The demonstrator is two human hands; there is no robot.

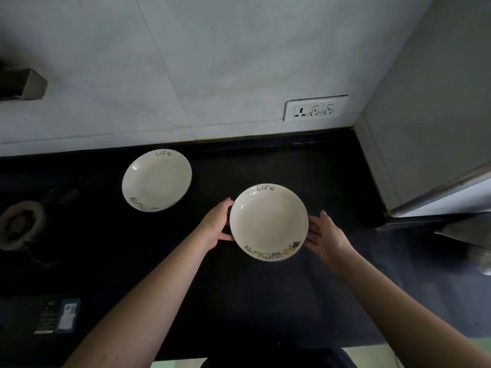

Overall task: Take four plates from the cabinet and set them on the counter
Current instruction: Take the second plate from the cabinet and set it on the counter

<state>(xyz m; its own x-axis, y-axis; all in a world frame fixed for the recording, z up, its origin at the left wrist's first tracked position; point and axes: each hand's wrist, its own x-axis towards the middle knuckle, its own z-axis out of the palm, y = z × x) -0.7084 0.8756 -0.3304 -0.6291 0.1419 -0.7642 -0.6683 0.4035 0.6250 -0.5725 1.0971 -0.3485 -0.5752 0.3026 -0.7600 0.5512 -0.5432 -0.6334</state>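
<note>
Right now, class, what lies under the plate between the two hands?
Around the near plate only black counter shows. The left hand and right hand flank its rim. What lies directly beneath is covered, so whether it touches the counter cannot be told.

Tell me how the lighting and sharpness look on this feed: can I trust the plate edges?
Head view: dim, the black counter swallows detail; both white plates read sharp, small glints only; wide-angle bends the wall lines; the stove at left and the right edge are murky.
</note>
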